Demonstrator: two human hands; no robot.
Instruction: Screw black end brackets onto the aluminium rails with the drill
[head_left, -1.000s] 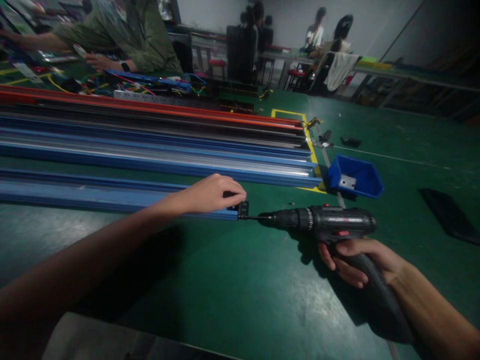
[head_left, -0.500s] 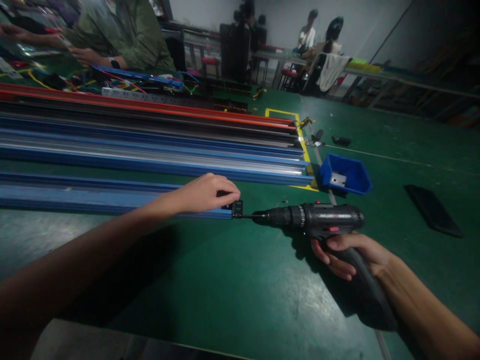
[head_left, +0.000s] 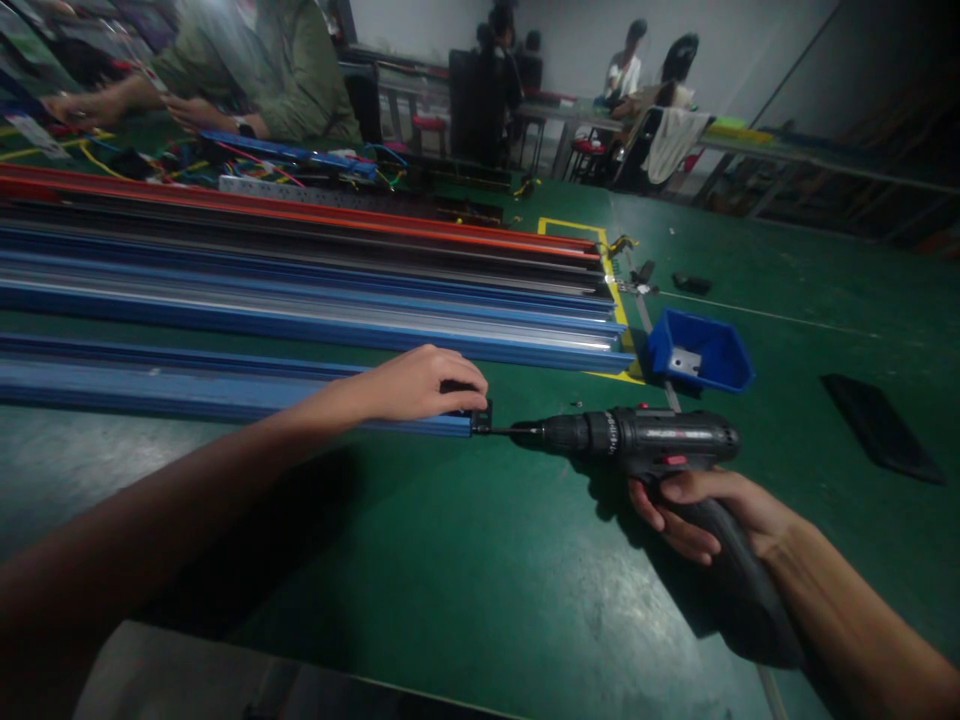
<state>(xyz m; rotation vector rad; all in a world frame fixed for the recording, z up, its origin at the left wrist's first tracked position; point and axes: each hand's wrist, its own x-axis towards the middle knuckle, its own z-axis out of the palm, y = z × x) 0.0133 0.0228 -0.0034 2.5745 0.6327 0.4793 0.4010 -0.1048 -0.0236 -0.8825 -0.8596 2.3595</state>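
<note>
My right hand (head_left: 720, 510) is wrapped round the grip of a black cordless drill (head_left: 667, 437), which lies level and points left. Its long thin bit (head_left: 499, 431) reaches a small black bracket (head_left: 484, 415) at the end of a blue metal profile (head_left: 420, 425). Over that end rests my left hand (head_left: 424, 385), with thumb and fingers closed on the bracket and pressing it against the profile. The screw head, if one is there, is too small to make out.
Several long blue, black and orange profiles (head_left: 315, 300) lie behind. To the right are a blue bin (head_left: 701, 350) with a metal plate inside and a dark flat object (head_left: 881, 428). Across the table, a person in a green sleeve (head_left: 300, 80) works near loose wires (head_left: 165, 160).
The whole view has shifted slightly, so everything sits a little further right. Both hands, the drill and the bracket keep their places relative to each other. The co-worker's hand has moved.
</note>
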